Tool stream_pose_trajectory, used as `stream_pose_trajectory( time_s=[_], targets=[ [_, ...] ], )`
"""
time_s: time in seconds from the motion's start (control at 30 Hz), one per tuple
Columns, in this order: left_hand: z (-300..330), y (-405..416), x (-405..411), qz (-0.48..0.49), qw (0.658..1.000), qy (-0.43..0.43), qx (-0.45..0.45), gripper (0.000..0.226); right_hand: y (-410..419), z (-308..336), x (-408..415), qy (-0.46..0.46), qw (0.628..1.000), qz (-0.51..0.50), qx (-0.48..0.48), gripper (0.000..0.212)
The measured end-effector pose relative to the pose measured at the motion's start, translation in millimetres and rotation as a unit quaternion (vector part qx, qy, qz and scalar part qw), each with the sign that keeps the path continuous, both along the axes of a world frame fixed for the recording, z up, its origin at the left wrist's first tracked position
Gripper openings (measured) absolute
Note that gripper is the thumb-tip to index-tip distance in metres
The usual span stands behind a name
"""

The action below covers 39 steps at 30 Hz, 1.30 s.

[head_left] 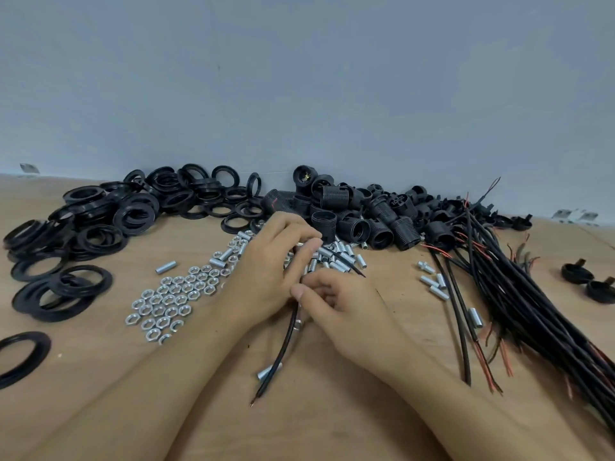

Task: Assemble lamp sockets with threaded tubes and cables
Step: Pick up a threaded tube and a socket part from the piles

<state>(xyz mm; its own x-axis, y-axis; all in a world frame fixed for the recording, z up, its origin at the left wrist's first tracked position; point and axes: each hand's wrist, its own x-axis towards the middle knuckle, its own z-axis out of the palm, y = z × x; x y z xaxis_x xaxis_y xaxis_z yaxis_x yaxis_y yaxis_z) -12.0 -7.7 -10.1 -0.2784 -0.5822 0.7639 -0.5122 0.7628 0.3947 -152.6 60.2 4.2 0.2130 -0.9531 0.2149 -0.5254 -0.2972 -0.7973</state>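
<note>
My left hand [276,257] and my right hand [336,304] meet at the table's middle, both curled round a black cable [289,337]. The cable runs from between my fingers down toward me, with a silver threaded tube [269,371] on it near its bare-wire end and another tube [299,324] just below my right thumb. Its far end [352,266] pokes out past my left fingertips over a heap of loose silver tubes [339,257]. Black lamp sockets [359,211] are piled behind the hands.
Black rings [100,221] are heaped at the left, with one more ring [20,357] at the left edge. Silver hex nuts [169,301] lie left of my left wrist. A bundle of black cables [519,294] fans across the right. Two black caps [589,281] sit at far right.
</note>
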Motion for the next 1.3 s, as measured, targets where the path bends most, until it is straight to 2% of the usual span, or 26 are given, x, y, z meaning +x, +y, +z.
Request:
stream_pose_trajectory(
  time_s=[0.1, 0.2, 0.3, 0.37, 0.43, 0.5, 0.57, 0.6, 0.63, 0.67, 0.7, 0.73, 0.8, 0.83, 0.9, 1.0, 1.1, 1.17, 1.23, 1.3],
  targets=[
    [0, 2, 1, 0.013, 1.000, 0.018, 0.003, 0.019, -1, 9, -7, -0.088, 0.993, -0.015, 0.074, 0.017],
    [-2, 3, -2, 0.031, 0.999, -0.025, 0.001, 0.019, 2, 9, -11, -0.073, 0.992, -0.037, 0.101, 0.014],
    [-3, 2, -4, 0.066, 0.994, -0.051, 0.066, 0.014, 3, 8, -13, -0.047, 0.992, -0.072, 0.090, 0.009],
    [-2, 4, -5, 0.050, 0.992, -0.058, 0.095, 0.021, 4, 10, -13, -0.117, 0.982, -0.077, 0.125, 0.008],
    [-1, 9, -7, 0.002, 0.995, -0.060, 0.080, 0.023, 3, 10, -11, -0.226, 0.955, -0.065, 0.178, 0.005],
    [0, 12, -9, -0.046, 0.995, -0.041, 0.083, 0.022, -1, 10, -12, -0.321, 0.914, -0.066, 0.240, 0.019],
    [0, 12, -8, -0.072, 0.991, -0.006, 0.116, 0.022, -4, 12, -14, -0.381, 0.880, -0.058, 0.280, 0.016],
    [0, 12, -7, -0.080, 0.988, 0.005, 0.132, 0.022, -5, 11, -15, -0.384, 0.877, -0.064, 0.280, 0.012],
    [1, 13, -6, -0.082, 0.987, 0.006, 0.136, 0.024, -5, 9, -16, -0.351, 0.895, -0.084, 0.264, 0.013],
    [1, 14, -4, -0.077, 0.988, -0.003, 0.131, 0.028, -6, 5, -15, -0.269, 0.930, -0.108, 0.224, 0.018],
    [1, 13, -2, -0.059, 0.990, -0.025, 0.127, 0.032, -5, 0, -14, -0.156, 0.966, -0.125, 0.165, 0.021],
    [1, 13, 2, -0.033, 0.989, -0.056, 0.133, 0.035, -4, -6, -12, -0.039, 0.986, -0.131, 0.095, 0.019],
    [2, 13, 10, 0.002, 0.978, -0.117, 0.174, 0.037, -3, -16, -4, 0.139, 0.981, -0.133, -0.010, 0.014],
    [2, 13, 14, 0.005, 0.972, -0.135, 0.191, 0.034, -3, -19, -1, 0.194, 0.971, -0.136, -0.040, 0.016],
    [3, 16, 18, 0.013, 0.970, -0.152, 0.191, 0.028, -6, -22, 2, 0.220, 0.963, -0.142, -0.066, 0.015],
    [5, 18, 20, 0.016, 0.966, -0.188, 0.177, 0.035, -9, -13, -4, 0.119, 0.983, -0.137, -0.019, 0.010],
    [4, 18, 21, 0.015, 0.966, -0.202, 0.158, 0.027, -7, 5, -23, 0.057, 0.982, -0.178, -0.028, 0.006],
    [6, 20, 19, 0.021, 0.973, -0.196, 0.124, 0.030, -8, 19, -41, 0.100, 0.969, -0.222, -0.053, 0.005],
    [12, 29, 10, 0.010, 0.984, -0.175, 0.029, 0.037, -10, 29, -59, 0.179, 0.945, -0.268, -0.061, 0.009],
    [18, 49, -8, -0.070, 0.986, -0.146, -0.037, 0.039, -10, 35, -77, 0.238, 0.913, -0.328, -0.051, 0.013]
  ],
)
